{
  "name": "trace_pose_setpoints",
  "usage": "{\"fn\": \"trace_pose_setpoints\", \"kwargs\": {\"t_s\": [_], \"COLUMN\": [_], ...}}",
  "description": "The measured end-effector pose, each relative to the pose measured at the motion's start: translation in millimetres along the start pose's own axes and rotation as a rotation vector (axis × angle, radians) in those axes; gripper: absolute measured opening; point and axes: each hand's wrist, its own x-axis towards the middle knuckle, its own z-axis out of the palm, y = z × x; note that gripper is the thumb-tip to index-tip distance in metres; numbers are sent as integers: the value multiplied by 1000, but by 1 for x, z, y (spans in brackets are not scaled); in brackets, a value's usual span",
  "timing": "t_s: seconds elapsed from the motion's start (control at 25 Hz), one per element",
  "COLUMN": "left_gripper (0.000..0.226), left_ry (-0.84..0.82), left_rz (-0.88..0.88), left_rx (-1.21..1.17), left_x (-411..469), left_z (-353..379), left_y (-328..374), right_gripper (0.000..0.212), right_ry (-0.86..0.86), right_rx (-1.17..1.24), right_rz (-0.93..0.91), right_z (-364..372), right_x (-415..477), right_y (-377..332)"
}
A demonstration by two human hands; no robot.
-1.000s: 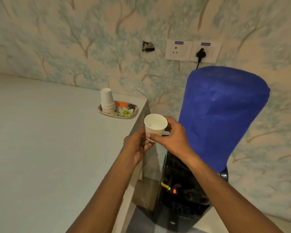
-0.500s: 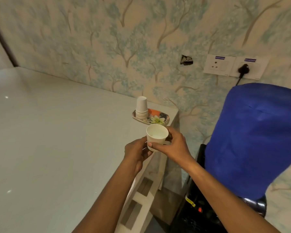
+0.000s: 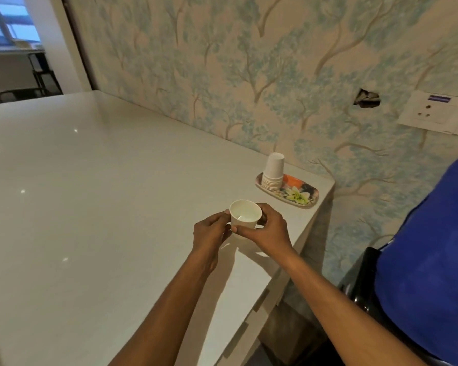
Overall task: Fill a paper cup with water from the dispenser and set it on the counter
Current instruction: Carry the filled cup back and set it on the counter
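A white paper cup [image 3: 245, 216] with water in it is held upright just above the white counter [image 3: 95, 196], near its right end. My right hand [image 3: 265, 229] wraps the cup's right side and bottom. My left hand [image 3: 210, 232] touches the cup's left side with its fingertips. The water dispenser [image 3: 423, 260], its bottle under a blue cover on a black body, stands at the right edge of view, beyond the counter's end.
A stack of upside-down paper cups [image 3: 273, 169] stands on a flowered tray [image 3: 299, 194] at the counter's far right corner. Wall sockets [image 3: 436, 114] sit above the dispenser. The counter's right edge [image 3: 288, 262] drops to the floor beside my right forearm.
The view has swung left, away from the dispenser. Both hands have carried the cup from beside the dispenser to above the counter top.
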Motion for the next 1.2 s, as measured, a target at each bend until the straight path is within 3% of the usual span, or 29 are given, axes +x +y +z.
{"fn": "trace_pose_setpoints", "kwargs": {"t_s": [0.52, 1.2], "left_gripper": [19, 23], "left_ry": [32, 78], "left_rz": [-8, 1], "left_rx": [6, 62], "left_x": [33, 41], "left_z": [-32, -33], "left_y": [-17, -24], "right_gripper": [66, 76], "right_ry": [-80, -127], "right_rx": [58, 5], "right_rz": [70, 106], "right_z": [48, 53], "right_x": [9, 14], "right_y": [18, 30]}}
